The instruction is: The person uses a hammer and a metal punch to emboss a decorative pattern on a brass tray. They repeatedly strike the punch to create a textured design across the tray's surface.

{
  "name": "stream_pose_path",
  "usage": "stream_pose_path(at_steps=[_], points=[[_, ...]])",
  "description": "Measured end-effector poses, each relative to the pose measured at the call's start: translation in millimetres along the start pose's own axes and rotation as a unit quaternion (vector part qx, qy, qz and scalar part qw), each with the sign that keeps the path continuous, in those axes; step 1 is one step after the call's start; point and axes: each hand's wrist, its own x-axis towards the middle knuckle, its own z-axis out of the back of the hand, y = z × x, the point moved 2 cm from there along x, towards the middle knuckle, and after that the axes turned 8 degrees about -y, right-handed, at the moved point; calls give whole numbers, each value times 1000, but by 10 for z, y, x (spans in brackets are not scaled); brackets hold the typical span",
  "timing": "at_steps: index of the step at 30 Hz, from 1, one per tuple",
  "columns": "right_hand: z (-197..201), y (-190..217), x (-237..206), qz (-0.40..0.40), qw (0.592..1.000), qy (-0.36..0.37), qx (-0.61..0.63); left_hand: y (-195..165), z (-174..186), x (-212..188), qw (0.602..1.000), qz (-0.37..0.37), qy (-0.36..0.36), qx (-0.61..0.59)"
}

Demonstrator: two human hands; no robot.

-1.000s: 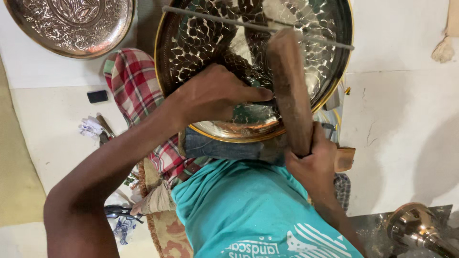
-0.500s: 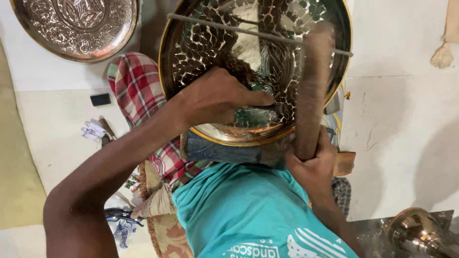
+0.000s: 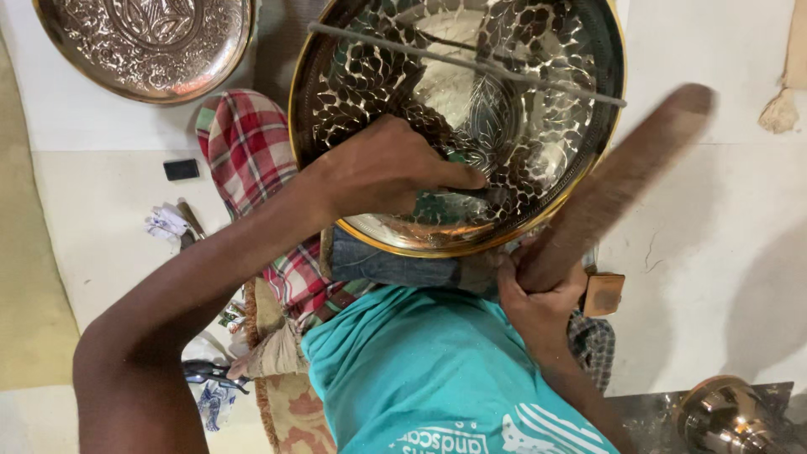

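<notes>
View from above of a seated worker. The large round embossed brass tray [image 3: 471, 101] with a gilt rim rests across the lap, in the far centre of the scene, on a checked red cloth [image 3: 248, 151]. The left hand [image 3: 382, 172] lies closed on the tray's near part, fingers pinched around a small tool whose tip is hidden against the metal. The right hand [image 3: 538, 298], just beside the tray's near right rim, grips the lower end of a long brown wooden mallet [image 3: 618, 181], which slants up to the far right, blurred. A thin grey metal rod [image 3: 471, 63] lies across the tray. Far left on the pale floor sits a second round embossed metal plate [image 3: 143, 42]; a shiny rounded metal vessel [image 3: 727, 416] stands near right.
</notes>
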Motion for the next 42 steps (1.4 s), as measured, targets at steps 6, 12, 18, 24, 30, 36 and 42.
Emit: stream_pose_path(at_steps=[6,12,18,24,30,36,42], points=[[-41,-60,-18,24,1000,-4,5,32,60,-62,999,-5,-23,-26],[-92,-34,-57,46,998,31,43,53,56,-48,1000,4,16,-4],[-106,36,-47,-3,1000,4,23,48,140,-106,998,-10,-34,-42],[-99,43,-32,36,999,23,-19,26,139,-95,999,-26,-38,-26],[-131,47,-48,10,999,16,46,38,148,-145,999,24,-4,-23],[-99,31,-44,31,999,10,-44,31,188,-124,999,-26,-37,-23],[-163,-54,-74,18,998,9,-59,64,216,-148,999,36,23,-32]])
